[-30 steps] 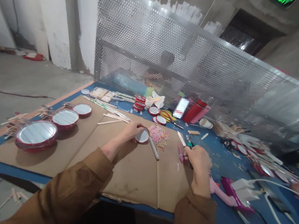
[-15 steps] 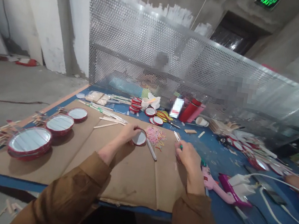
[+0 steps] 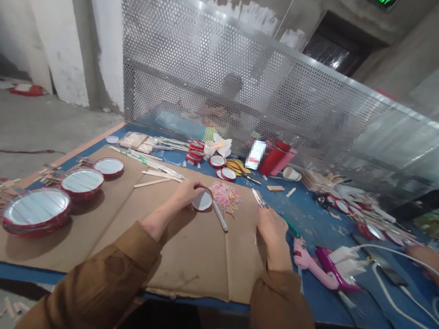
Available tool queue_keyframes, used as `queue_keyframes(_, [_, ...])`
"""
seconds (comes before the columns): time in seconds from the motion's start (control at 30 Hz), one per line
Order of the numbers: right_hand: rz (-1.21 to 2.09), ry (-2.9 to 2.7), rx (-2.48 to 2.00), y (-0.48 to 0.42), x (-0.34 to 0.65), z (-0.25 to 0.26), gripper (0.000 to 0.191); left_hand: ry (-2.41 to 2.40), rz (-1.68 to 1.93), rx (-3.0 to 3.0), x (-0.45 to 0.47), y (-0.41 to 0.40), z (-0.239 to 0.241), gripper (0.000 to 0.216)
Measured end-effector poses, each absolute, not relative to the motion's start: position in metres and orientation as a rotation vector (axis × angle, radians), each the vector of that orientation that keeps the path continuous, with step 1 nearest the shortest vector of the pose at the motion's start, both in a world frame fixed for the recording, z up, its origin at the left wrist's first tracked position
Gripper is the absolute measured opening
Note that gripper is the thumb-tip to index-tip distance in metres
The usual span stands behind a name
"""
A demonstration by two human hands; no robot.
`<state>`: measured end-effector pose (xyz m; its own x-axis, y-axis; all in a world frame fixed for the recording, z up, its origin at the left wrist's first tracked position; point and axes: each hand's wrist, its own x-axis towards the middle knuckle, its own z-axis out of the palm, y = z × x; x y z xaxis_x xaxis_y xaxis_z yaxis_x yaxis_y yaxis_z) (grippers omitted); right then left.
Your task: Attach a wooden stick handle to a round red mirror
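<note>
The left hand (image 3: 186, 194) is over the middle of the cardboard sheet (image 3: 188, 257), its fingers grasping the left edge of a small red-rimmed white disc (image 3: 203, 199), which tilts a little toward the near side. Just right of the disc, a grey rod (image 3: 220, 217) lies slantwise on the cardboard, and on its far side is a loose heap of pink and yellow bands (image 3: 226, 196). The right hand (image 3: 273, 230) rests low at the cardboard's right edge, beside a white-tipped tool (image 3: 257, 197) — its fingers are bent and partly hidden, so I cannot tell whether they grip it. Flat wooden sticks (image 3: 153, 181) lie beyond the left hand. At the left stand three red-rimmed round pieces, largest (image 3: 36, 207) nearest, then a middle one (image 3: 82, 181) and the smallest (image 3: 108, 167) farthest. Right of the right hand, on the blue tabletop (image 3: 307, 214), lie a pink tool (image 3: 314, 265) and a purple power strip (image 3: 333, 272); another person's hand (image 3: 429, 258) is at the far right.
</note>
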<state>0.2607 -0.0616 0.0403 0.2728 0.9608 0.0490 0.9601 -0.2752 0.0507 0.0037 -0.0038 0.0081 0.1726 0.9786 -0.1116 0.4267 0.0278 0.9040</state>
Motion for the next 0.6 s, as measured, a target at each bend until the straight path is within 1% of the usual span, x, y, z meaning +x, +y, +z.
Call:
queue_keyframes(0.07, [0.088,1.982,2.536,-0.056,0.259,0.038,0.028,1.391,0.774,1.540,0.004,-0.004,0.009,0.028])
queue_keyframes(0.13, [0.050,2.112,2.572,-0.050,0.260,0.037,0.028,1.382,0.776,1.528,0.004,-0.005,0.010,0.028])
queue_keyframes(0.23, [0.042,2.249,2.664,-0.045,0.269,0.038,0.037,1.376,0.792,1.513,0.004,-0.005,0.011,0.028])
queue_keyframes(0.3, [0.062,2.276,2.801,-0.046,0.280,0.038,0.040,1.376,0.804,1.508,0.003,-0.006,0.012,0.028])
queue_keyframes(0.4, [-0.036,2.186,2.988,-0.050,0.290,0.037,0.030,1.387,0.811,1.490,0.003,-0.009,0.017,0.027])
queue_keyframes(0.5, [-0.125,1.982,2.860,-0.053,0.286,0.036,0.021,1.398,0.819,1.467,0.003,-0.011,0.022,0.025])
queue_keyframes(0.6, [-0.092,1.815,2.714,-0.054,0.273,0.035,0.017,1.384,0.814,1.446,0.003,-0.012,0.024,0.026])
